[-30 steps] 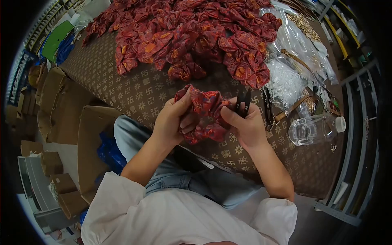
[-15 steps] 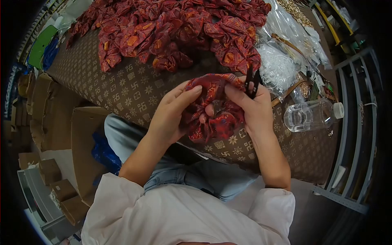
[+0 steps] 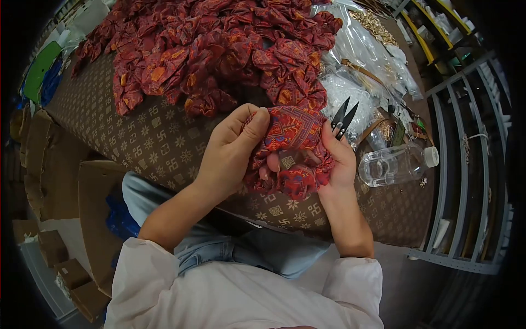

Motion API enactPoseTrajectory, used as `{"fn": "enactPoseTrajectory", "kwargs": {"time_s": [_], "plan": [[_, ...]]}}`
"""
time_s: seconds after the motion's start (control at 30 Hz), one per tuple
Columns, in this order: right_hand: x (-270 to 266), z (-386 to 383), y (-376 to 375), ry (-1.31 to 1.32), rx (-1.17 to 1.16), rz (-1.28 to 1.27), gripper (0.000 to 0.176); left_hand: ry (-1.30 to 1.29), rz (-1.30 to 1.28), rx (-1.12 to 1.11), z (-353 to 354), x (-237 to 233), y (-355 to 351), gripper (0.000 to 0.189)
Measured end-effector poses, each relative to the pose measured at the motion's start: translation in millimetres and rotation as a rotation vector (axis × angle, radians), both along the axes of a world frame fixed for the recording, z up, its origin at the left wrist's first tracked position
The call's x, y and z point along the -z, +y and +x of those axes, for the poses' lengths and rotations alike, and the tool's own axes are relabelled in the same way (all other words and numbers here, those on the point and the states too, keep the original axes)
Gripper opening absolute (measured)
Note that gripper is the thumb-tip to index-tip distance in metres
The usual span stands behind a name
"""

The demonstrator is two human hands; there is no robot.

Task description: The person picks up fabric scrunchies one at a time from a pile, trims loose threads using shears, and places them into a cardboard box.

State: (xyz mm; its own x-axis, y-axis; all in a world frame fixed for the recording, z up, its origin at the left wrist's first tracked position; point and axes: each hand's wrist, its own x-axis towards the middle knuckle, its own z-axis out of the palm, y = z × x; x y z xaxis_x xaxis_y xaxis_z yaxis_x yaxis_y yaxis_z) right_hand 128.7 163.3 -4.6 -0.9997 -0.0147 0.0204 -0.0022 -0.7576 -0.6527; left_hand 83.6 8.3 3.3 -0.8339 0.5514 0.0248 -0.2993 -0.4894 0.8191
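Note:
A red patterned fabric scrunchie (image 3: 295, 131), gathered into a ring with an opening in its middle, is stretched between my two hands over the table. My left hand (image 3: 235, 140) pinches its upper left edge between thumb and fingers, and some fingertips show through the opening. My right hand (image 3: 338, 159) grips the right side of the ring. Black thread snips (image 3: 344, 116) are tucked in that same hand, their blades pointing up and apart. Just beyond my hands lies a large heap of similar red scrunchies (image 3: 219, 55).
The table has a brown patterned cover (image 3: 159, 131). To the right lie a clear plastic bottle (image 3: 392, 165) with a white cap, clear plastic bags (image 3: 364, 49) and a brown strap (image 3: 364, 71). A grey metal rack (image 3: 457, 164) stands at the right, cardboard boxes (image 3: 104, 208) at the left.
The upper band of the scrunchie is now spread flatter, showing more pattern. The snips' blades have turned and show more clearly. The whole view has shifted slightly.

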Motion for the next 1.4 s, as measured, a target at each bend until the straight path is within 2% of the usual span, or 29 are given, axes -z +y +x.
{"fn": "enactPoseTrajectory", "kwargs": {"time_s": [0.07,0.13,0.17,0.2,0.27,0.3,0.33,0.43,0.5,0.53,0.57,0.63,0.67,0.7,0.77,0.97,1.07,1.2,1.27,1.33,1.37,1.4], "plan": [[0,-1,6,0.004,0.019,-0.013,0.028,-0.069,0.03,0.159,-11,-5,4,0.016],[-2,-3,12,-0.025,0.047,0.126,0.027,-0.012,-0.016,0.219,-22,-5,6,0.016],[-1,-9,0,-0.154,0.395,0.325,0.025,0.05,-0.062,0.262,-28,-5,8,0.019],[2,-10,5,-0.151,0.408,0.325,0.025,0.055,-0.061,0.274,-32,-5,11,0.019],[12,-12,21,-0.054,0.708,0.828,0.025,0.21,-0.11,0.246,-41,0,18,0.03],[6,-11,22,-0.067,0.733,0.723,0.028,0.217,-0.105,0.262,-46,2,19,0.03],[4,-11,25,-0.069,0.75,0.728,0.028,0.238,-0.132,0.297,-50,5,20,0.032],[3,-17,26,0.064,0.631,0.915,0.039,0.196,-0.149,0.357,-55,7,22,0.035],[15,-28,18,0.082,0.449,0.981,0.037,0.125,-0.155,0.383,-60,12,20,0.035],[4,-25,19,-0.077,0.218,0.879,0.03,0.145,-0.214,0.428,-66,16,16,0.038],[3,-28,20,-0.085,0.219,0.876,0.03,0.169,-0.272,0.471,-71,19,13,0.042],[0,-36,20,-0.188,0.226,0.745,0.023,0.129,-0.226,0.436,-68,16,12,0.038],[-5,-37,13,-0.184,0.242,0.525,0.017,0.095,-0.179,0.395,-67,13,10,0.034],[-4,-38,14,-0.191,0.239,0.53,0.017,0.087,-0.174,0.394,-71,11,7,0.034],[2,-40,21,-0.109,0.22,0.28,0.013,0.057,-0.271,0.351,-79,8,1,0.023],[10,-35,12,-0.248,0.245,0.219,0.011,-0.081,-0.02,0.398,-80,21,-2,0.016],[13,-36,7,-0.256,0.213,0.198,0.013,-0.066,0.055,0.444,-79,25,-2,0.018],[21,-32,15,-0.244,0.154,0.238,0.014,-0.078,-0.038,0.397,-73,27,5,0.022],[25,-30,16,-0.231,0.129,0.242,0.015,0.016,-0.105,0.372,-72,30,7,0.023],[22,-29,14,-0.269,0.23,0.509,0.02,0.043,-0.147,0.376,-72,33,8,0.023],[21,-34,14,-0.175,0.363,0.721,0.028,0.068,-0.184,0.382,-72,34,8,0.023],[22,-34,17,-0.07,0.43,0.766,0.03,0.061,-0.185,0.386,-70,33,8,0.023]]}}
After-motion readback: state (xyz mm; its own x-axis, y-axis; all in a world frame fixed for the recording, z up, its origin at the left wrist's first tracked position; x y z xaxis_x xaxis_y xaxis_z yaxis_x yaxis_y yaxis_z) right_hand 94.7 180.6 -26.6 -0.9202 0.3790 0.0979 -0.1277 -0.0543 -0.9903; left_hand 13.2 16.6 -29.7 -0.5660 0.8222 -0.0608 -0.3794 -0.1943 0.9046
